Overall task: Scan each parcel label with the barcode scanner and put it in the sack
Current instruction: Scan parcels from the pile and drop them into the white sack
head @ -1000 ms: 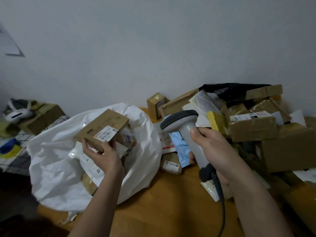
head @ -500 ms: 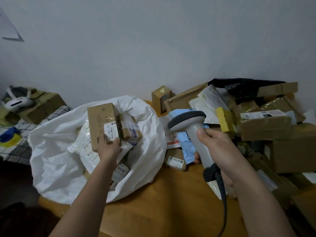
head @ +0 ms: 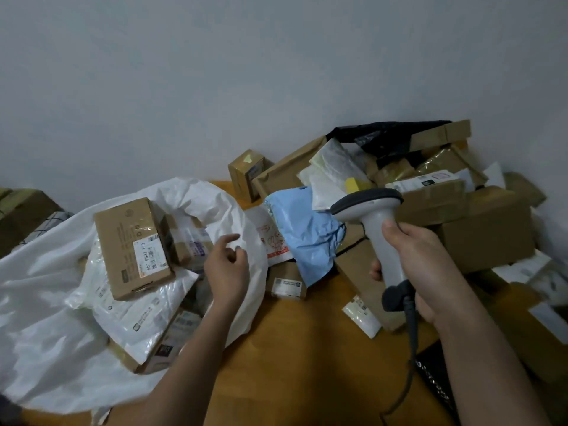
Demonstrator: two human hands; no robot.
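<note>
Parcel box [head: 133,247], brown cardboard w/ a white shipping label facing up, lies tilted inside the mouth of the white sack [head: 46,318], resting on top of a white poly mailer [head: 138,309] and other pkgs in there. We're not touching it: our left hand [head: 227,269] hangs just right of the box, over the sack's rim, holding nothing, fingers loosely curled w/ the index finger sticking out toward the rim fabric; can't tell if it touches the fabric. Our right hand [head: 421,265] is well right of the sack, fingers and thumb wrapped round the grip of the grey barcode scanner [head: 378,229], thumb up on the front of the handle. Scanner stands roughly upright, dark-rimmed head at top pointing left toward the sack, black cable [head: 410,342] dropping from its base. Between the sack and the scanner sits a crumpled light-blue poly bag [head: 304,232], partly overlying a white mailer w/ red print [head: 270,238] that lies against the sack's right edge. Below the blue bag, a small brown box w/ white label [head: 285,282] sits on the orange-brown wooden table [head: 292,348] just beside the sack. Behind and right of the scanner, well away from the sack, a heap of unsorted cardboard parcels [head: 485,229] is piled against the grey wall [head: 246,72], w/ a black plastic bag [head: 381,136] on top. Behind the sack's right side a small upright brown box [head: 246,173] stands near the wall.
</note>
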